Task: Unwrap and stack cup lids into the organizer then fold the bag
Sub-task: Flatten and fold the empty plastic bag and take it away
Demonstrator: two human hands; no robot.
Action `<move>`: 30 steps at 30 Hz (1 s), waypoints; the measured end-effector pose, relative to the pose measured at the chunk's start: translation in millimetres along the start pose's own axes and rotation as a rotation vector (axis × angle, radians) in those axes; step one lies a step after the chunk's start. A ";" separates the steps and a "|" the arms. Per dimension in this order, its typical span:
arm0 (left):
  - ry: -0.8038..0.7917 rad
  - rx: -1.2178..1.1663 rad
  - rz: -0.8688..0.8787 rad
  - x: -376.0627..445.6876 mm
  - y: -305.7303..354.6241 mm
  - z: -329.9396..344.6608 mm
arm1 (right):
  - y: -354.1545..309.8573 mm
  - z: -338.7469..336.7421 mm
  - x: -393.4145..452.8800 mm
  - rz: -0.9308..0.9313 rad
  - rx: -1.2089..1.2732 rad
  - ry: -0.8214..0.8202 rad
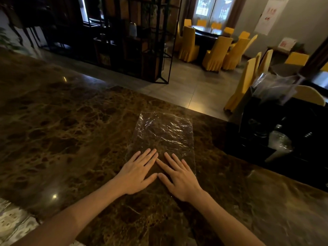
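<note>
A clear bag [164, 134] is lying flat on the brown marble counter [71, 132], its long axis running away from the person, tilting slightly to the left at the far end; its far short edge is sitting near the counter's far edge, and its near end is lying under the two hands. The plastic is showing wrinkles and glints over its far half.

The left hand [137, 174] is pressing palm-down on the bag's near left part, fingers spread and straight, gripping nothing; the right hand [179, 176] is pressing palm-down on the near right part, likewise flat and open, its outer fingers lying along the bag's right edge. The two index fingertips are nearly touching, and so are the thumb tips, so the hands are framing a small patch of bag between them; most of the bag is stretching beyond the fingertips.

At the right, well apart from the bag, a black organizer [284, 132] is standing on the counter; a pale stack of lids [279, 142] is showing inside it, and crumpled plastic [273, 87] is rising from its top; which compartment is holding the lids is too dark to tell.
</note>
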State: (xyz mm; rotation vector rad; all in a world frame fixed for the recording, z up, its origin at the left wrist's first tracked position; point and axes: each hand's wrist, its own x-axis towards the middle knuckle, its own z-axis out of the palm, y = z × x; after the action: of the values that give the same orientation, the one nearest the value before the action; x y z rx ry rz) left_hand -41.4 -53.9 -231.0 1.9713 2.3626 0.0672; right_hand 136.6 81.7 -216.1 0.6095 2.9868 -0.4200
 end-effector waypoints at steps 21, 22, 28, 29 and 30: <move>-0.073 -0.057 -0.106 88.5 -46.7 -21.0 | 83.1 -13.1 116.1 0.165 -0.005 0.186; -0.065 -0.060 -0.140 97.4 -55.0 -20.7 | 82.9 -14.1 115.9 0.163 0.001 0.187; -0.068 -0.142 -0.261 118.2 -87.7 -29.9 | 85.5 -31.9 106.8 0.116 0.086 0.100; -0.084 -0.167 -0.283 117.8 -88.7 -33.3 | 86.7 -36.4 104.3 0.113 0.124 0.090; -0.093 -0.195 -0.315 116.4 -87.6 -37.3 | 87.4 -41.0 101.3 0.123 0.169 0.097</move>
State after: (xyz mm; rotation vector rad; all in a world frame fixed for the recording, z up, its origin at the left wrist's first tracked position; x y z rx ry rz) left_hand -151.0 45.2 -202.8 1.4695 2.4657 0.1779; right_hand 77.4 208.4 -210.6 0.8463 3.0033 -0.6567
